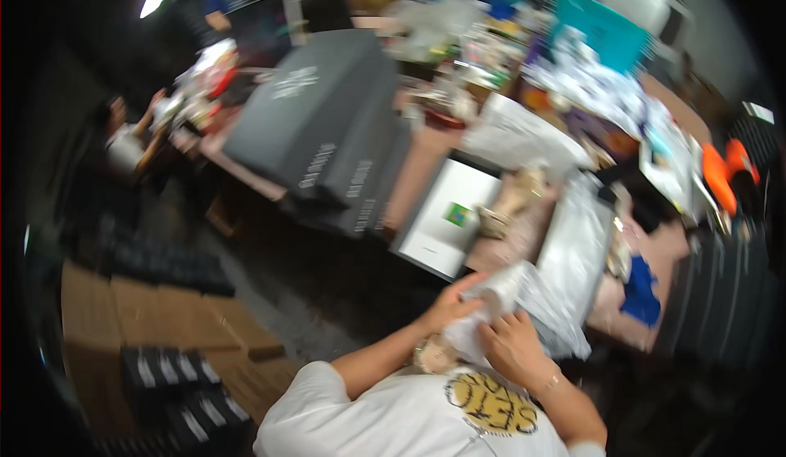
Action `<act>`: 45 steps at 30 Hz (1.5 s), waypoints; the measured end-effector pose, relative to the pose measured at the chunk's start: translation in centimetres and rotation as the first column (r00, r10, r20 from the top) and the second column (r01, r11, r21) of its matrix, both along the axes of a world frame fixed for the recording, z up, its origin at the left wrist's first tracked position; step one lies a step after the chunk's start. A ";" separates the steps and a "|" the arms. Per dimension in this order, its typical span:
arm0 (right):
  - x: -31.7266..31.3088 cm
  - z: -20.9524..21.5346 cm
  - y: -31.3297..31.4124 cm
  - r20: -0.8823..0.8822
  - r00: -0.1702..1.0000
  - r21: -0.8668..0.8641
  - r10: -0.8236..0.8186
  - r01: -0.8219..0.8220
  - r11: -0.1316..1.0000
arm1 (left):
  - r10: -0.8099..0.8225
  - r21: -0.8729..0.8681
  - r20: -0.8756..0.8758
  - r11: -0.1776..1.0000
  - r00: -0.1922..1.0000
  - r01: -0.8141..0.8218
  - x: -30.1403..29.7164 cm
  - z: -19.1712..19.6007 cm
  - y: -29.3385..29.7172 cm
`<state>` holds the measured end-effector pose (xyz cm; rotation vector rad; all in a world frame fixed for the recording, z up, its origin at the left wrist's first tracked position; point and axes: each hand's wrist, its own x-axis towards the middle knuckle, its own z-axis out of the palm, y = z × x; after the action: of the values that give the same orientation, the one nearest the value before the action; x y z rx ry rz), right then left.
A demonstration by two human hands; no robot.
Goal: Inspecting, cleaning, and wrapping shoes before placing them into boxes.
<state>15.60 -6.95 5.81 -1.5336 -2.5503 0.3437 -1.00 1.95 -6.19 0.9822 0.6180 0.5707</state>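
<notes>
Both my hands are on a crinkled clear plastic bag (pixel 508 293) with something white inside, held close to my chest. My left hand (pixel 453 303) grips the bag's left side, and my right hand (pixel 512 346) presses on its lower edge with the fingers curled over it. A small tan object (pixel 434 355) shows just under the bag, between my forearms; blur hides what it is. An open white box (pixel 442 219) with a green square inside lies on the table just beyond my left hand.
Stacked dark grey boxes (pixel 327 129) fill the table's left part. A pile of clear bags (pixel 577 244), a blue cloth (pixel 640 293) and orange items (pixel 720 170) lie to the right. Flat cardboard (pixel 164 318) and black boxes (pixel 176 379) cover the floor at left. Another person (pixel 123 142) sits far left.
</notes>
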 end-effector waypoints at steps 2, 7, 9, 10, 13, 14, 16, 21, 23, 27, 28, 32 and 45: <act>2.0 2.4 0.0 -0.311 0.947 -0.224 -0.084 0.013 0.974 | -0.058 0.051 0.013 0.997 0.998 0.058 0.8 0.7 0.7; 6.1 2.2 3.9 -0.565 0.720 -0.046 -0.403 0.460 0.887 | -0.060 0.174 -0.024 0.983 0.998 0.063 -0.2 3.5 0.2; 7.3 -1.6 5.2 -0.654 0.610 -0.341 -0.447 0.289 0.894 | -0.079 0.094 0.024 0.993 0.997 0.076 -0.5 4.1 -0.3; 7.7 -2.6 5.6 -0.683 0.547 -0.468 -0.483 0.180 0.865 | -0.049 0.111 0.046 0.993 0.998 0.044 -0.4 3.9 -0.4; 8.1 -2.5 5.7 -0.580 0.630 -0.475 -0.516 0.253 0.843 | -0.005 0.077 0.147 0.997 0.989 -0.006 -0.2 3.9 -0.6; 8.0 -2.3 5.7 -0.549 0.657 -0.442 -0.516 0.296 0.847 | 0.003 0.118 0.112 0.993 0.994 -0.017 -0.3 3.7 -0.3; 8.4 -1.8 5.4 -0.475 0.723 -0.395 -0.502 0.335 0.855 | -0.004 0.195 0.049 0.981 0.999 -0.005 0.2 2.0 0.2; 9.9 -1.5 6.7 -0.396 0.689 -0.413 -0.607 0.457 0.788 | 0.279 0.062 0.067 0.957 0.958 -0.283 -0.7 2.7 2.4; 8.6 1.2 7.7 -0.556 0.615 -0.382 -0.559 0.409 0.829 | 0.376 0.161 0.012 0.914 0.926 -0.373 0.6 3.6 2.2; 2.9 1.2 7.4 -0.591 0.694 -0.107 -0.411 0.437 0.893 | 0.443 0.168 -0.034 0.886 0.896 -0.432 3.9 5.1 0.2; 1.3 0.2 6.7 -0.480 0.780 -0.060 -0.403 0.429 0.901 | 0.457 0.221 -0.069 0.874 0.887 -0.433 4.6 5.5 -0.6; -1.2 -1.6 4.0 -0.150 0.957 0.127 -0.249 0.269 0.955 | 0.295 -0.208 0.032 0.936 0.955 -0.282 3.8 3.1 -1.2; 0.2 -0.8 -1.9 -0.511 0.711 -0.265 -0.482 0.403 0.876 | -0.149 0.037 -0.032 0.988 0.988 0.150 2.1 4.5 3.8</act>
<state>15.85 -8.81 5.01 -1.7058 -1.6681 0.7799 1.15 5.71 -1.66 1.0659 0.5555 0.4375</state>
